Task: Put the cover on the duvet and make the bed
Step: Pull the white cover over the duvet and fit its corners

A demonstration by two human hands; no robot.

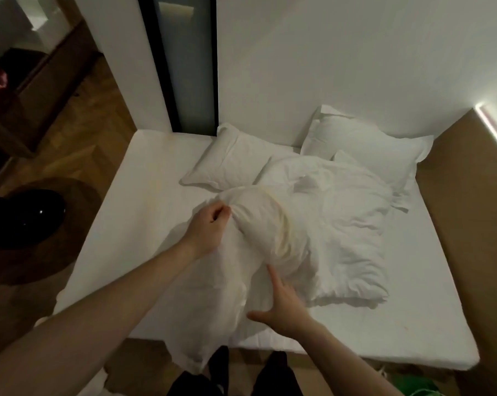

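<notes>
The left hand (210, 227), just left of frame centre, has its fingers curled tight, pinching a bunched fold of the white cover (213, 295) at the top of a rounded lump. The right hand (281, 304), lower centre, is spread wide with straight fingers, pressing flat against the cloth below that lump and holding nothing. Under the cover's thin fabric a yellowish mass shows through, which I judge to be the duvet (276, 224) partly worked inside. The cover's loose end hangs over the bed's near edge toward the bottom of the frame. To the right of centre more crumpled white bedding (347, 230) lies heaped on the mattress (133, 201); whether it is more of the duvet or the cover I cannot tell. 2 pillows (230, 158) rest against the wall in the upper middle.

So the stuffing looks underway but well short of done: the duvet is bunched rather than spread to the corners, nothing is shaken out or closed, and the bed itself is not yet made.
</notes>
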